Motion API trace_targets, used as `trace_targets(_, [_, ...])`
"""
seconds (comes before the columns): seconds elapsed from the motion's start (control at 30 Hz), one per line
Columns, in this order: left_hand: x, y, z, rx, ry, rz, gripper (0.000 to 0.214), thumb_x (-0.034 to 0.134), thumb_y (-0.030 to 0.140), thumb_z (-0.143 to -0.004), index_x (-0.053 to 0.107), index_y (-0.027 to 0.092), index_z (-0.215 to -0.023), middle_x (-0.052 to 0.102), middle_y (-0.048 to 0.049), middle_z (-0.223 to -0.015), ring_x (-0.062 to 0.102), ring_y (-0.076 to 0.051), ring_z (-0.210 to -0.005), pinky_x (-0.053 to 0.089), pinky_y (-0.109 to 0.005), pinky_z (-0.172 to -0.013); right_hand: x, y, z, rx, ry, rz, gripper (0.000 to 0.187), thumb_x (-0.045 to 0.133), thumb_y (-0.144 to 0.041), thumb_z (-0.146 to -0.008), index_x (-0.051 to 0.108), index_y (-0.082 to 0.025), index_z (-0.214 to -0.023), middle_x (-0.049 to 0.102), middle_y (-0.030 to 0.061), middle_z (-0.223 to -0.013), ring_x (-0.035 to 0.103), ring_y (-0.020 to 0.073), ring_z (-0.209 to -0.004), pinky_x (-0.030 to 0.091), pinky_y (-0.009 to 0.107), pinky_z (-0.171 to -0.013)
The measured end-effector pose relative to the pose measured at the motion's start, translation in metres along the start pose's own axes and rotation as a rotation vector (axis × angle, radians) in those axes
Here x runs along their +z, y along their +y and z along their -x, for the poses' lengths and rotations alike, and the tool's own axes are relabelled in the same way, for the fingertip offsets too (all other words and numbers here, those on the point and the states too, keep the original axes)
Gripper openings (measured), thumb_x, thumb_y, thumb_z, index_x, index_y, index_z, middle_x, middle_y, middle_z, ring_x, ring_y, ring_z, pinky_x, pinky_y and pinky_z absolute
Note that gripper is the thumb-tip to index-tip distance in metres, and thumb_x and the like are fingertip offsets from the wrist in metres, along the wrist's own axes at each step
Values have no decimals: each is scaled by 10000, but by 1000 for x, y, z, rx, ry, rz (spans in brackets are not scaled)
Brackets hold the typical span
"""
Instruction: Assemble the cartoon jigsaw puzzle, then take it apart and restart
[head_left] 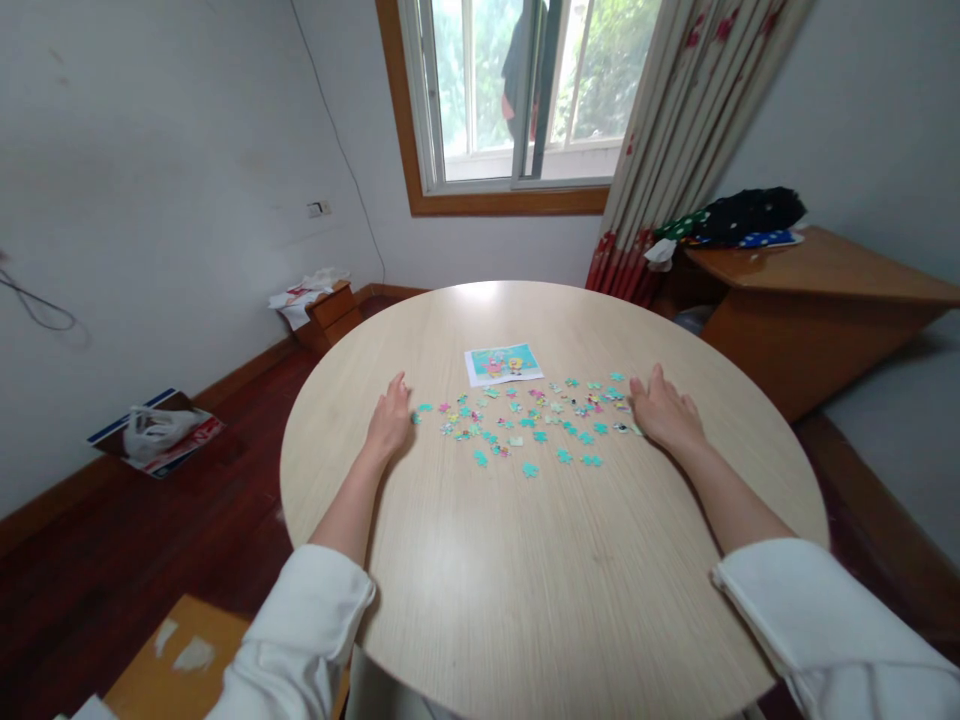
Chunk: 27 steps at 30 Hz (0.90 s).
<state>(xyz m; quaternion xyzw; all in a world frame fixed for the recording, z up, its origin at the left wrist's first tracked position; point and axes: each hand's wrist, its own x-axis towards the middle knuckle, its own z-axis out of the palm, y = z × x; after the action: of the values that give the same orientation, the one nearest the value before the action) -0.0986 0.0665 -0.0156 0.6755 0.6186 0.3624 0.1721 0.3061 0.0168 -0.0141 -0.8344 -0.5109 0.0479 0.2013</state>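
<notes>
Many small jigsaw pieces, mostly turquoise with some pink, yellow and white, lie scattered over the middle of the round wooden table. Behind them rests a printed picture card showing cartoon figures on turquoise. My left hand lies at the left edge of the pieces, fingers extended and holding nothing visible. At the right edge, my right hand rests with its fingers apart, close to the outermost pieces. Whether either hand touches a piece is hard to make out.
A brown wooden desk with dark cloth items stands at the right. Behind the table are a window and a curtain. A small cabinet and a plastic bag are on the left; a wooden stool is at lower left.
</notes>
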Motion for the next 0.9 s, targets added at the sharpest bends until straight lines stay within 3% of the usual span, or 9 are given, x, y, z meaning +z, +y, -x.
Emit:
trace_targets(0.13, [-4,6,15,-24,-89,-125,554,163,343,-959,294,96,-1437,374,-158,-1470,377,-219,-1347,187,-453,-1152,0,1,-1,4,-7,-3,738,126,-510,-929,143,-9,-1471,334,235,-1467,301,299,-1374,191,495,-1128])
trace_targets(0.4, [-11,13,61,89,-185,-510,557,232,419,-946,296,200,-1454,345,-163,-1485,277,-278,-1394,183,-549,-1112,1,3,-2,-12,-12,17,737,127,-505,-931,146,-2,-1468,337,231,-1467,295,288,-1378,189,492,-1131])
trace_targets(0.53, [-13,18,71,120,-208,-542,548,264,461,-938,301,275,-1453,317,-151,-1501,272,-306,-1392,175,-579,-1098,-1,1,1,-4,-24,31,739,119,-498,-929,132,6,-1469,326,230,-1473,294,292,-1377,190,486,-1134])
trace_targets(0.67, [-17,22,77,223,-304,-520,545,339,545,-901,356,363,-1415,249,-106,-1537,210,-338,-1409,131,-634,-1081,-1,1,2,-12,-27,47,739,116,-505,-929,131,-5,-1472,329,225,-1473,288,291,-1380,191,492,-1132])
trace_targets(0.9, [-20,24,79,240,-372,-517,524,370,579,-878,450,381,-1357,241,-105,-1539,155,-357,-1420,96,-636,-1087,1,1,6,-33,-21,52,747,137,-522,-923,147,-15,-1472,307,221,-1485,270,305,-1385,189,521,-1125])
